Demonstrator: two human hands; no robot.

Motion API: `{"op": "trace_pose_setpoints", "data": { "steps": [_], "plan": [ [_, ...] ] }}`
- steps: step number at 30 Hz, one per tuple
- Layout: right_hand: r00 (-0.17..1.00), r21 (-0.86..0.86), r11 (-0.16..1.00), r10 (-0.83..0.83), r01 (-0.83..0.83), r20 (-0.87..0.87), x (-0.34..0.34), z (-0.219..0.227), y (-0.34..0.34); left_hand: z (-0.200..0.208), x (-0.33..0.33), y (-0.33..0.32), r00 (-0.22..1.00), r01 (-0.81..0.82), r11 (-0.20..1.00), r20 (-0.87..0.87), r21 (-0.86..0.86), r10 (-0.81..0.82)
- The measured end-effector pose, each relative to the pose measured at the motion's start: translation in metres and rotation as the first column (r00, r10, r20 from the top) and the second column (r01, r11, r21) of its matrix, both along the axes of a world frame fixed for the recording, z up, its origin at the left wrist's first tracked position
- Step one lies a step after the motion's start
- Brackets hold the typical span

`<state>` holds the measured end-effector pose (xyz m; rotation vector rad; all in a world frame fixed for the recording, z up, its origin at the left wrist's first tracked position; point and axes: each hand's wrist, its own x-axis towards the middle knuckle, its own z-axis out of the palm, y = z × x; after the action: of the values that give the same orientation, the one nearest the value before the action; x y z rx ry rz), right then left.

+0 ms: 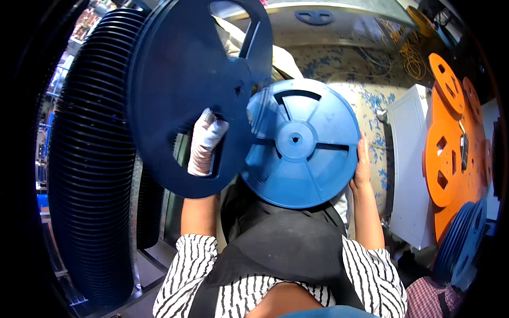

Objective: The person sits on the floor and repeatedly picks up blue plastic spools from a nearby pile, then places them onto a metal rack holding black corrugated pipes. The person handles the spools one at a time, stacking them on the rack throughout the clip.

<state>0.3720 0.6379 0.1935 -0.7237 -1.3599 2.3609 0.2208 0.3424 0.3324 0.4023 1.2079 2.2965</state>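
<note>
A large dark blue reel flange (177, 79) with cut-out windows stands tilted at the left. My left hand (208, 140), in a whitish glove or wrap, reaches through one of its lower windows with the fingers curled round its inner edge. Beside it, over my lap, is a lighter blue reel disc (330, 168) with a round hub, its face toward me. My right hand (362, 164), bare, grips this disc at its right rim; most of the fingers are hidden behind it. The dark flange overlaps the lighter disc's left edge.
A long row of dark discs (93, 159) stands on edge along my left. To the right are a white box-like cabinet (411, 169), several orange reel discs (444, 159) and a stack of blue discs (460, 241). A yellow cable (413, 61) lies coiled at the far right.
</note>
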Motion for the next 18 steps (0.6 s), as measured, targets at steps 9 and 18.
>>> {"op": "trace_pose_setpoints", "data": {
  "steps": [9,18],
  "plan": [
    [0.991,0.069,0.988,-0.137,0.136,0.014,0.02,-0.001,0.014,-0.013,0.005,-0.001,0.856,0.104,0.825,0.372,0.556,-0.358],
    [0.954,0.118,0.947,-0.296,0.299,-0.04,0.067,-0.009,0.033,-0.028,-0.001,0.012,0.83,0.049,0.765,0.4,0.642,-0.389]
  ]
}}
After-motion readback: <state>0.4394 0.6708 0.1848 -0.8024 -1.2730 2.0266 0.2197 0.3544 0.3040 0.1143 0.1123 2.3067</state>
